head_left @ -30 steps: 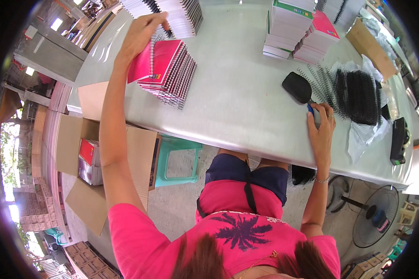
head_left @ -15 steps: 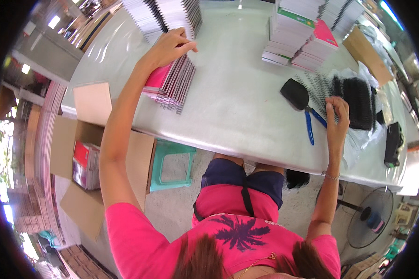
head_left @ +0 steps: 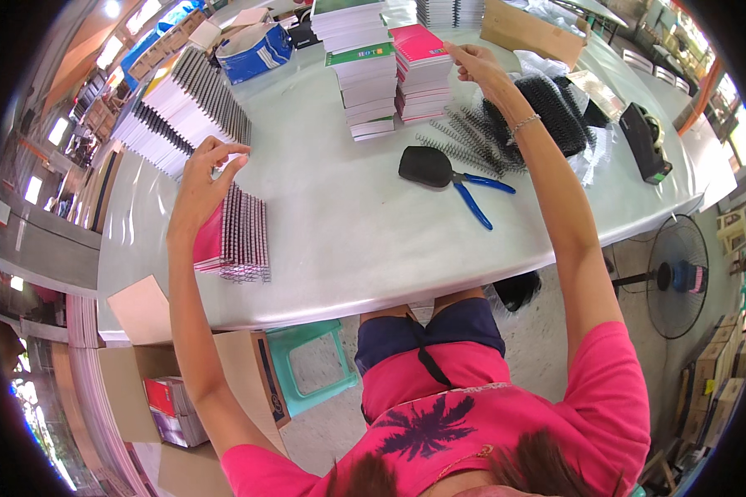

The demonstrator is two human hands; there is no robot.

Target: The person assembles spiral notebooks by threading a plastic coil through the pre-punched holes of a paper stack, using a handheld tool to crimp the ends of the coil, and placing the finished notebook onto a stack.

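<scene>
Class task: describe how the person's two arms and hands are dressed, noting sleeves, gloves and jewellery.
Both hands are bare, with no gloves. The left hand shows no jewellery. The right hand has a thin silver-coloured chain bracelet at the wrist. Short bright pink T-shirt sleeves cover only the upper arms; both forearms are uncovered.

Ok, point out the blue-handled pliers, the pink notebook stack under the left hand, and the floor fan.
blue-handled pliers (head_left: 472, 189): head view, on a blue handle.
pink notebook stack (head_left: 239, 236): head view, on its spiral-bound edge.
floor fan (head_left: 676, 277): head view, on its round grille.

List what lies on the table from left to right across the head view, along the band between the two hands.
Left hand → pile of pink spiral notebooks → blue-handled pliers → loose black binding coils → right hand → black tape dispenser.
</scene>
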